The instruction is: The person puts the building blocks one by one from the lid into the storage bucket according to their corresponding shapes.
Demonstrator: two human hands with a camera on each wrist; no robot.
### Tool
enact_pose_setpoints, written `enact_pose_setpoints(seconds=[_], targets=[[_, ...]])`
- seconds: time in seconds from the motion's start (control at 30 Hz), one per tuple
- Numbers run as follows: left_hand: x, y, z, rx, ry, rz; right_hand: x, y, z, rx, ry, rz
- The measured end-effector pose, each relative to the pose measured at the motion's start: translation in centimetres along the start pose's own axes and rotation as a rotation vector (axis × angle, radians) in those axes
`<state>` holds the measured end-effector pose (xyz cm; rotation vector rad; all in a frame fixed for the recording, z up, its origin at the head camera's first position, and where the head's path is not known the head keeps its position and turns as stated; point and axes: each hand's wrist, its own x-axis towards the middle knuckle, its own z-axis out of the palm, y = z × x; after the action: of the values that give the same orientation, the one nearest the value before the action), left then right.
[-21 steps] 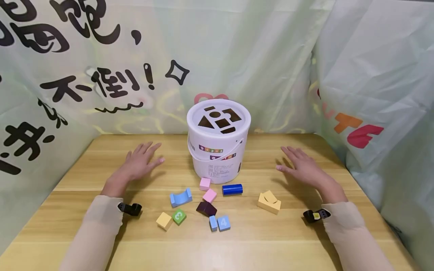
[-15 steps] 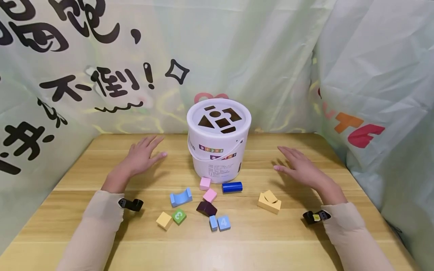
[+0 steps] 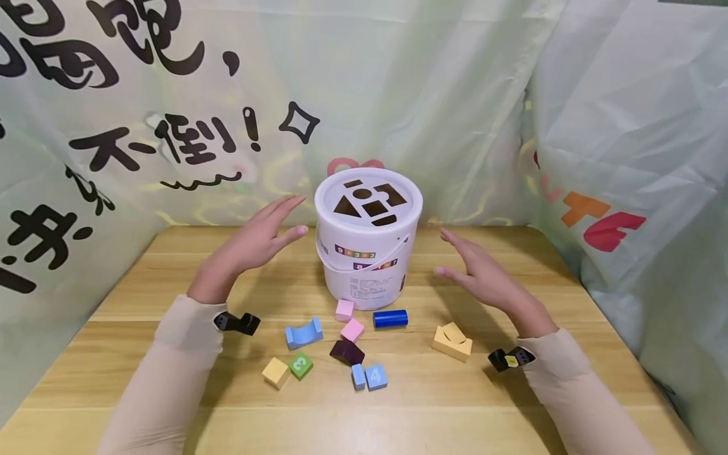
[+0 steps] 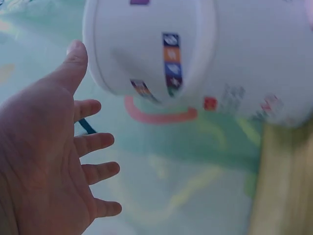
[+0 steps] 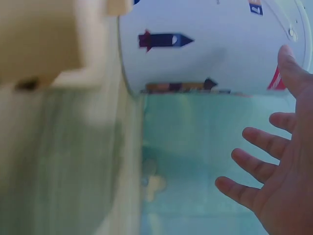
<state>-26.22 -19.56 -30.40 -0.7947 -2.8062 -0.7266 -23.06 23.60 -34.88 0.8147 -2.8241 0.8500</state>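
Observation:
A white bucket [image 3: 364,278] stands upright at the middle back of the table, its lid [image 3: 327,205] cut with several shaped holes and its thin handle hanging down in front. To the left of the bucket, my left hand [image 3: 256,237] is raised near the lid's edge, fingers straight and apart from it. On the other side, my right hand [image 3: 483,272] hovers lower, fingers extended and touching nothing. Both wrist views show the bucket beside a spread, bare palm: the left hand [image 4: 49,132] and the right hand [image 5: 286,161].
In front of the bucket lie pink blocks [image 3: 352,330], a blue cylinder [image 3: 390,318], a light-blue arch [image 3: 304,333], a dark block [image 3: 347,352], a green block [image 3: 301,364], a yellow block [image 3: 275,373] and blue blocks [image 3: 376,376]. Yellow pieces [image 3: 452,344] lie right. A printed curtain [image 3: 455,95] hangs behind.
My left hand has risen and moved right toward the bucket. The right hand has moved left toward it as well. Blocks and bucket stay in place.

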Motion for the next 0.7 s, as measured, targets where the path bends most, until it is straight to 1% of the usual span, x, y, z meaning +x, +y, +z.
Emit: enact_pose_setpoints(seconds=[0.1,0.17,0.27,0.33,0.4,0.5,0.63,0.7], targets=[[1.1,1.0,-0.2,-0.041,0.01,0.029,0.9,-0.9,0.1,0.038,0.019,-0.02],[1.8,1.4,-0.3,-0.056,0.018,0.048,1.4,-1.7,0.1,0.062,0.037,-0.031],[2.8,1.8,-0.4,-0.076,0.016,0.064,2.1,-2.9,0.0,0.079,0.072,-0.067],[3.3,2.1,-0.4,-0.081,0.005,0.065,2.6,-3.4,-0.1,0.074,0.103,-0.108],[3.5,2.5,-0.3,-0.08,-0.009,0.061,3.1,-3.8,-0.2,0.053,0.13,-0.142],[3.6,3.2,0.0,-0.062,-0.018,0.071,3.6,-4.3,-0.5,0.013,0.156,-0.172],[3.4,3.6,0.2,-0.027,-0.009,0.089,4.1,-4.8,-0.9,-0.025,0.165,-0.178],[3.2,3.7,0.2,-0.021,-0.007,0.084,4.2,-5.0,-0.9,-0.032,0.175,-0.189]])
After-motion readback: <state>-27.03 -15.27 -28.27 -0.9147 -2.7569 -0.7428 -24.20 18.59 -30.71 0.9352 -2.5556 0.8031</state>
